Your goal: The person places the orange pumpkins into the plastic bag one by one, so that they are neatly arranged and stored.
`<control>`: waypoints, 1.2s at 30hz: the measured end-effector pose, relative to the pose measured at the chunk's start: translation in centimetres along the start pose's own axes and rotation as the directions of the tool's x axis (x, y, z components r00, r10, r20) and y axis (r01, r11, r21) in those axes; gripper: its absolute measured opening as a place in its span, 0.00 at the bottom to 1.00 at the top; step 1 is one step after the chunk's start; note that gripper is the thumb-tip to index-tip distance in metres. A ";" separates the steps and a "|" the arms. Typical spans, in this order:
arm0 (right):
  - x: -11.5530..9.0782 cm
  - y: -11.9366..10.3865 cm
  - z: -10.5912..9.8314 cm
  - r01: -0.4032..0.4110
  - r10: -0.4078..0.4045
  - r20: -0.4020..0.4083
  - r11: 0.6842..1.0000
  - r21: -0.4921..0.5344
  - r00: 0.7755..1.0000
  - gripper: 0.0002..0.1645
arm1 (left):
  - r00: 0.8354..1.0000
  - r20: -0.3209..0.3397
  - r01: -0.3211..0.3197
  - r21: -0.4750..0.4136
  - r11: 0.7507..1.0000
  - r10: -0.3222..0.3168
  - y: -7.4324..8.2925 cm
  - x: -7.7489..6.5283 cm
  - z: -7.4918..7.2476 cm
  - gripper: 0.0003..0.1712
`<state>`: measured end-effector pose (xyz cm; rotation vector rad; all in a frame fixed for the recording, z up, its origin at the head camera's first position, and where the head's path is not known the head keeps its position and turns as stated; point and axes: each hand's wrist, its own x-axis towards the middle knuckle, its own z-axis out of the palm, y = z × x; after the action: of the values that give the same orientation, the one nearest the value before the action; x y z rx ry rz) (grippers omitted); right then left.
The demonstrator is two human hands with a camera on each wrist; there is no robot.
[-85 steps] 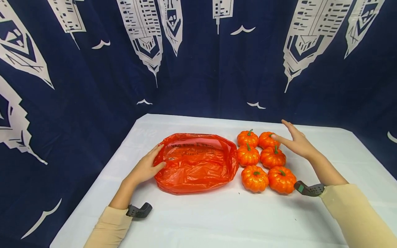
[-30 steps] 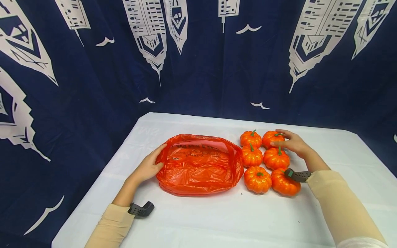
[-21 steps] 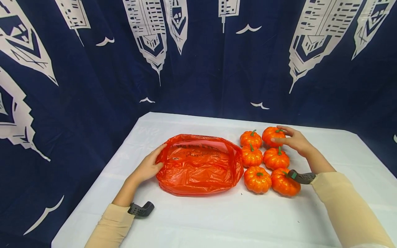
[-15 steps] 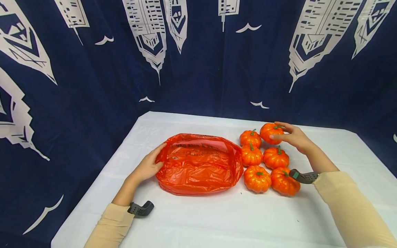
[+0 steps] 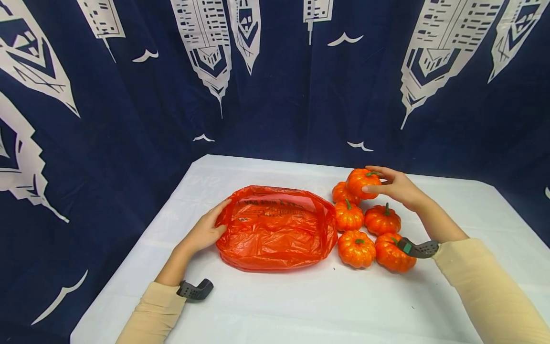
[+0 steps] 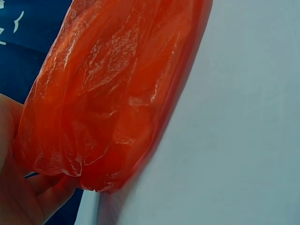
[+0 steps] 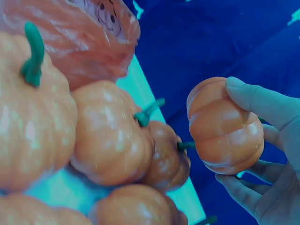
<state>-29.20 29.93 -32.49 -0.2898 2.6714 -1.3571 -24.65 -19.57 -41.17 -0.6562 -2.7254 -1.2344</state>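
Note:
A red plastic bag (image 5: 275, 239) lies with its mouth spread wide and printed writing inside. My left hand (image 5: 202, 235) rests against its left side, fingers and thumb spread apart; in the left wrist view the bag (image 6: 108, 108) hides the fingertips. Between thumb and fingers, my right hand (image 5: 399, 189) grips a small orange pumpkin (image 5: 360, 183) with a green stem. That pumpkin is raised over the back left pumpkin (image 5: 339, 192), partly covering it. In the right wrist view, the held pumpkin (image 7: 225, 129) is apart from the others.
Several pumpkins stand right of the bag: one in the middle left (image 5: 349, 217), one in the middle right (image 5: 382, 220), one at front left (image 5: 356, 251) and one at front right (image 5: 395, 255). The white-covered table (image 5: 283, 306) ends at a dark blue printed curtain (image 5: 275, 105).
My right hand reached down to the back right pumpkin, took hold of it, lifted it and carried it left. My left hand has stayed at the bag's left side.

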 end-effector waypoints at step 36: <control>2.0 -7.3 10.0 0.196 -0.210 0.112 0.973 0.120 0.971 0.41 | 1.000 -0.025 -0.019 0.011 1.000 0.019 0.0 -0.1 0.0 0.41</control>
<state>-28.33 17.43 -32.52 -0.6297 2.5122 -1.4796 -24.55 -19.58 -41.15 -0.6592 -2.6975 -1.2150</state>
